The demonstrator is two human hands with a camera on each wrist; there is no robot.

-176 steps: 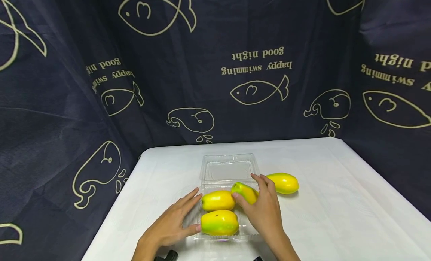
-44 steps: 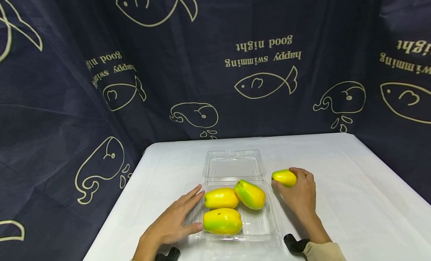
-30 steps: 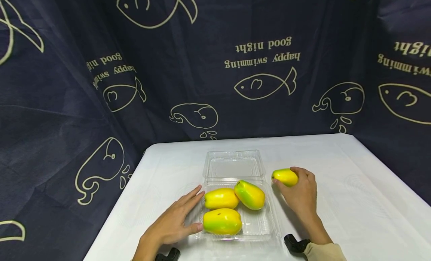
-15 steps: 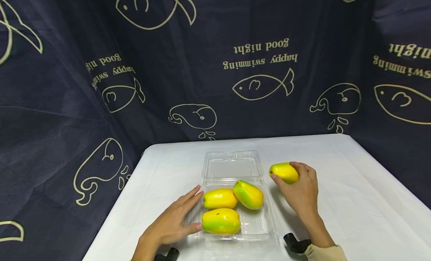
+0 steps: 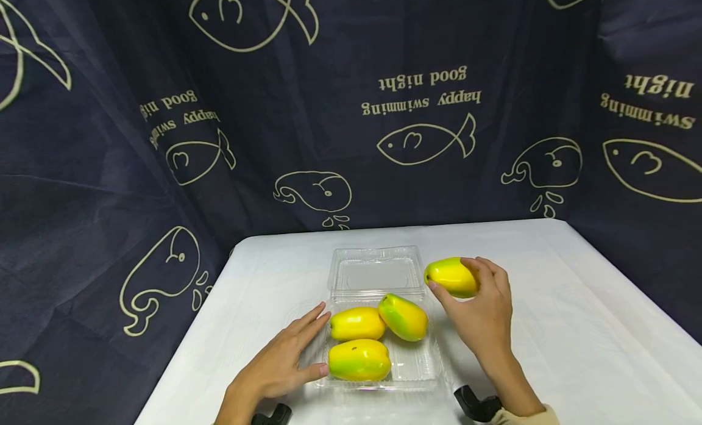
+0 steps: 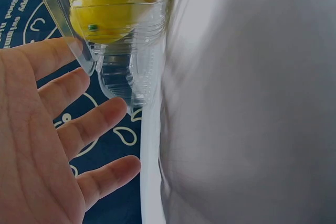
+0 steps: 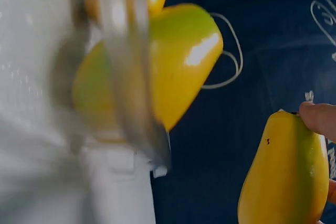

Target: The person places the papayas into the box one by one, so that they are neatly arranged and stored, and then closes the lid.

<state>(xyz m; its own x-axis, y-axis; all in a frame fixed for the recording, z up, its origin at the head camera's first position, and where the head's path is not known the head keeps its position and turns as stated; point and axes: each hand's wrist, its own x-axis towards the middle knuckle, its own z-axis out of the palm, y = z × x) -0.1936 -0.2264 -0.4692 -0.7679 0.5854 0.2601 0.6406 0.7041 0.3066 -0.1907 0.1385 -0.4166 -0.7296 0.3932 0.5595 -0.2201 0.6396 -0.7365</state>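
Note:
My right hand holds a yellow-green papaya by its ends, thumb on one side and fingers on the other, above the table right of the clear plastic clamshell box. In the right wrist view the papaya shows a small dark mark, with the thumb at its tip. Three more papayas lie in the box: a front one, one behind it, and a tilted one at the right. My left hand rests at the box's left side with fingers spread, fingertips at its wall.
The box's lid lies folded back, away from me. A white cloth covers the table. Behind and beside it hangs a dark blue curtain with fish drawings. Black camera mounts sit at both wrists.
The right hand has gone from the box to the papaya on the table, gripped it, lifted it and moved left towards the box. The tilted papaya was let go in the box. The left hand stays put.

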